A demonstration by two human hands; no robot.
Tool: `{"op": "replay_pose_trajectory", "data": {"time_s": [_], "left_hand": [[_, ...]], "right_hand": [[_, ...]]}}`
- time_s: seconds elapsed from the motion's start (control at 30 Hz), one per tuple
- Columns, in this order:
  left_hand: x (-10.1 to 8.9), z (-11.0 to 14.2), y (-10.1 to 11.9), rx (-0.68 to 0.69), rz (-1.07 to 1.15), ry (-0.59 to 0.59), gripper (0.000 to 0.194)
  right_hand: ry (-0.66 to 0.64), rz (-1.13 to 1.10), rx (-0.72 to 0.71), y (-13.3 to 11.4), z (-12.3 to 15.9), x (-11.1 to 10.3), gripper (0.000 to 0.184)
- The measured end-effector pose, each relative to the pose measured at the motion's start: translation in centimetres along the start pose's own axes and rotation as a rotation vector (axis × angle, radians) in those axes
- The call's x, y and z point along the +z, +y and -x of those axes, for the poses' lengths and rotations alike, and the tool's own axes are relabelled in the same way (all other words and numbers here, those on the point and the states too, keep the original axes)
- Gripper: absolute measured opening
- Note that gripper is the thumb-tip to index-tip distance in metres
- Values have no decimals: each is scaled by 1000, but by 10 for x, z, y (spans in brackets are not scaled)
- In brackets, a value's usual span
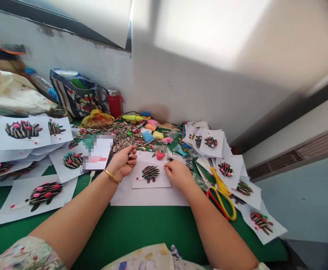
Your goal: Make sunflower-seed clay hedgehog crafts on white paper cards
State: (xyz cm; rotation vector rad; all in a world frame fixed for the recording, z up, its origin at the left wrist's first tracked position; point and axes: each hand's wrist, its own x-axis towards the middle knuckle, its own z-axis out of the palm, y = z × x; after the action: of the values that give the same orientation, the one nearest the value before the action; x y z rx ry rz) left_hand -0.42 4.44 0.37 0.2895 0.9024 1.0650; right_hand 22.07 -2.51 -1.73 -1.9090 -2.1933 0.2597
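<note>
In the middle of the table lies a white card (138, 183) with a hedgehog picture (150, 173) made of striped sunflower seeds, with dark seed feet and a small red nose at its left. My left hand (124, 162) is curled just left of the card, with dark sunflower seeds showing between its fingers. At the card's right edge, my right hand (179, 173) has its fingertips pinched together; a dark sliver shows by them, but what they hold is unclear. Beneath the card is a larger white sheet (121, 197). A red clay lump (160, 155) rests behind the hedgehog.
Loose sunflower seeds (119, 135) and coloured clay packs (148, 137) cover the back. Finished hedgehog cards (45, 193) lie left, with more cards (225, 168) right. Yellow-handled scissors (220, 195) lie beside my right forearm. A phone (99, 153), red flask (114, 104) and bag (74, 93) stand left.
</note>
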Motion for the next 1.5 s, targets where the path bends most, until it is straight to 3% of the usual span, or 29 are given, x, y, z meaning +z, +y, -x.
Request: {"op": "replay_pose_trajectory", "data": {"time_s": [0.13,0.2,0.33,0.43,0.57,0.67,0.73,0.8,1.0,1.23,1.5], "left_hand": [[13,-7,6,72,-65,15,21],[21,-17,10,220,-236,56,30],[29,-47,25,665,-843,186,42],[27,-65,34,787,-1508,251,52],[22,-75,33,810,-1629,260,37],[18,-77,29,949,-1723,222,46],[18,-76,26,1035,-1799,175,34],[21,-73,20,1036,-1859,130,25],[39,-66,-6,909,-1932,-39,30],[46,-68,-9,771,-1921,-17,18],[44,-66,-17,773,-1721,-29,23]], "right_hand": [[-26,16,-7,-2,1,-1,23],[-14,24,-15,-2,1,-2,23],[-10,51,-15,-3,3,-2,23],[-9,69,-17,-3,3,-3,24],[4,78,-24,-3,3,-3,23],[-9,82,-20,-4,3,-4,23],[-13,79,-14,-4,3,-5,24],[-8,79,-10,-5,3,-5,24],[-2,99,-19,-5,3,-5,25],[-3,72,-8,-4,2,-6,26],[5,58,-24,-4,3,-4,25]]}}
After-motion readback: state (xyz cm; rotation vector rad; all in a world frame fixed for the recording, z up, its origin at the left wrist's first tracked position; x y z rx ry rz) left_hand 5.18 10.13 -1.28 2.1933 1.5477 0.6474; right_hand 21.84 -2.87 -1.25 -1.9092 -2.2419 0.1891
